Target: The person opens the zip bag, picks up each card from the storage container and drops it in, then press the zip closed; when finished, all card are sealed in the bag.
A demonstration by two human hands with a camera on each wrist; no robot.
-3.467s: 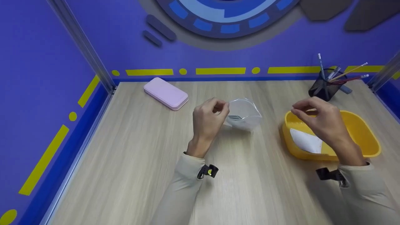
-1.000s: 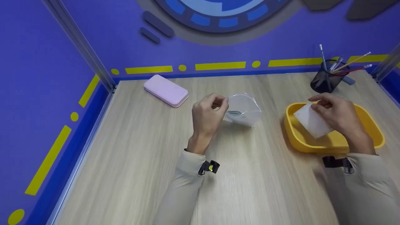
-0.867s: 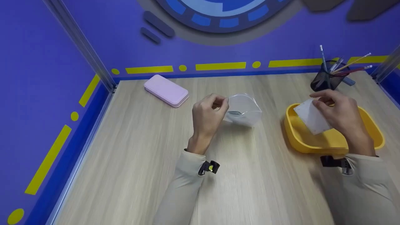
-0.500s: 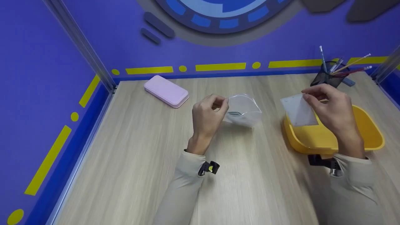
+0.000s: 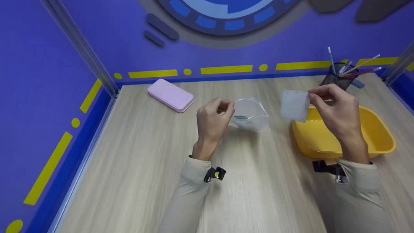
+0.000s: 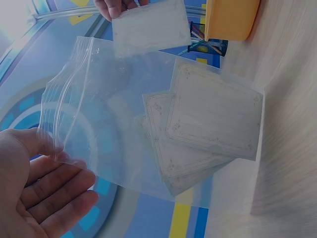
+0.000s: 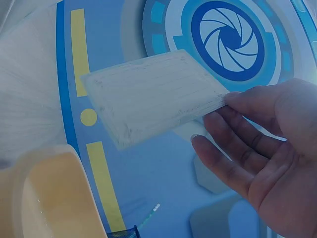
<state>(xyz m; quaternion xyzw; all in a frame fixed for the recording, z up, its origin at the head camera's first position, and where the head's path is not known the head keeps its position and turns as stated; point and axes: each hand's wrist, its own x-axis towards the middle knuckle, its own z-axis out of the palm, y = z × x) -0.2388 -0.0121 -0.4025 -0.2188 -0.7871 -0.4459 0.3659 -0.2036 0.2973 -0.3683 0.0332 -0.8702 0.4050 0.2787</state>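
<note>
My left hand (image 5: 213,118) pinches the rim of a clear zip bag (image 5: 254,124) by its zip strip, and the bag stands with its mouth gaping. In the left wrist view several pale note cards (image 6: 213,114) with ornate printed borders lie fanned at the bottom of the bag. Between thumb and fingers my right hand (image 5: 339,108) pinches another note card (image 5: 294,105) by one edge. That card is in the air, between the bag and the yellow tub (image 5: 320,139), overlapping the tub's left rim in the head view.
A pink case (image 5: 170,94) lies at the back left of the wooden table (image 5: 145,155). A black mesh pen cup (image 5: 336,79) with pencils stands at the back right, and a small grey-blue block (image 5: 358,83) lies beside it. Blue walls enclose the back and left.
My right hand has picked the note card out of the yellow tub, lifted it and carried it left towards the bag. My left hand keeps its grip on the bag in the same place.
</note>
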